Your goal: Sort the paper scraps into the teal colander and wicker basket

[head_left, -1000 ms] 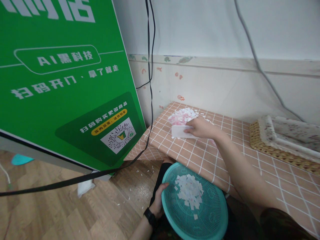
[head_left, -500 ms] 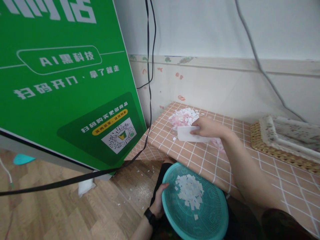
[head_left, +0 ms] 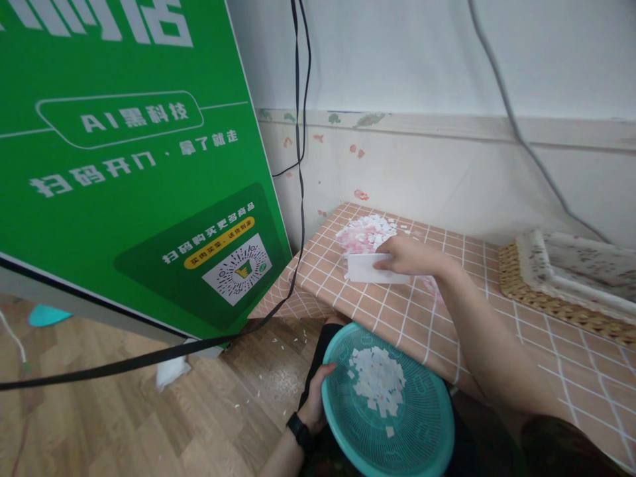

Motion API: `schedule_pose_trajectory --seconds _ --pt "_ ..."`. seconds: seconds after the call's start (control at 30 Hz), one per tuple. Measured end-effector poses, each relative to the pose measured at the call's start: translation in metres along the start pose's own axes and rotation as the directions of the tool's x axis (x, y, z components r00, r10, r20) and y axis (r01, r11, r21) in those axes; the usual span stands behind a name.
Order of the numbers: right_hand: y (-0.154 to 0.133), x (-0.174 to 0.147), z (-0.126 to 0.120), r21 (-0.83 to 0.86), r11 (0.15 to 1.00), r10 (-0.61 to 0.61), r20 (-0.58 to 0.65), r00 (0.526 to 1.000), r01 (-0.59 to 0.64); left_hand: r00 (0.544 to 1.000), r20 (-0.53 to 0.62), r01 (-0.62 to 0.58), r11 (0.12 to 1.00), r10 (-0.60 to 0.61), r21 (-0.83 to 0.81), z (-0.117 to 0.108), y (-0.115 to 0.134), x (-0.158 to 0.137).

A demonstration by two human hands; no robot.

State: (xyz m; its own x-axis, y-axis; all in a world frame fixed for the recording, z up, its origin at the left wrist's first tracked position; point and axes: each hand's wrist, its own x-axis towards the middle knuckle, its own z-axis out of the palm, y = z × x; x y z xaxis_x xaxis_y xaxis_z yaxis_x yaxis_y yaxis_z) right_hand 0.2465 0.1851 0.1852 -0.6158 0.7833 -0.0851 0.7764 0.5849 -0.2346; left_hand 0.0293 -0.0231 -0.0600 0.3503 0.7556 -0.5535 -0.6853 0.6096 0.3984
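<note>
My left hand grips the left rim of a teal plastic basket, its thumb over the edge. White paper scraps lie in a heap inside the basket, just below the table edge. On the table, my right hand is closed on a flat white card, held on its long edge. Behind the card sits a pile of white and pink paper scraps. A few pinkish scraps show partly behind my right wrist.
The table has a brown checked cover. A wicker basket with cloth lining stands at the right by the wall. A green cabinet is at the left, with a black strap hanging across. Bits of paper litter the wooden floor.
My right hand and the card have shifted slightly to the left, along the front of the scrap pile. My left hand and the teal basket are as before.
</note>
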Motion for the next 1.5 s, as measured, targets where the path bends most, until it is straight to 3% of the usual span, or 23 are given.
schedule_pose_trajectory --seconds 0.2,0.43,0.63,0.73,0.93,1.1,1.37,1.5 --pt "0.009 -0.015 -0.017 -0.051 0.993 0.103 0.013 0.995 -0.103 0.999 -0.043 0.017 1.0 -0.017 -0.001 0.006 0.002 -0.002" --pt "0.006 -0.001 -0.002 -0.083 0.993 0.076 -0.049 0.996 -0.08 0.995 -0.093 -0.027 1.0 0.027 -0.001 0.009 0.009 -0.006" --pt "0.006 -0.002 -0.002 -0.044 0.999 0.025 -0.031 0.999 -0.027 0.981 -0.169 -0.098 0.995 0.092 -0.029 0.008 0.034 -0.01" --pt "0.01 -0.003 -0.004 -0.018 0.998 0.064 -0.036 0.997 -0.065 0.986 -0.155 -0.069 0.997 0.061 -0.044 0.01 0.046 -0.014" --pt "0.015 -0.009 -0.008 0.001 0.998 0.056 0.007 0.998 -0.056 0.966 -0.207 -0.161 0.987 0.156 -0.006 0.012 0.066 -0.019" --pt "0.019 -0.008 -0.008 -0.068 0.988 0.132 -0.052 0.99 -0.136 0.964 -0.203 -0.171 0.985 0.172 0.02 0.015 0.087 -0.027" --pt "-0.001 0.002 0.004 -0.027 1.0 -0.013 -0.047 0.999 0.012 0.954 -0.208 -0.216 0.976 0.216 0.021 0.014 0.108 -0.034" --pt "-0.004 0.002 0.004 -0.041 0.999 0.001 -0.091 0.996 -0.005 0.957 -0.191 -0.221 0.975 0.219 0.014 0.013 0.109 -0.034"
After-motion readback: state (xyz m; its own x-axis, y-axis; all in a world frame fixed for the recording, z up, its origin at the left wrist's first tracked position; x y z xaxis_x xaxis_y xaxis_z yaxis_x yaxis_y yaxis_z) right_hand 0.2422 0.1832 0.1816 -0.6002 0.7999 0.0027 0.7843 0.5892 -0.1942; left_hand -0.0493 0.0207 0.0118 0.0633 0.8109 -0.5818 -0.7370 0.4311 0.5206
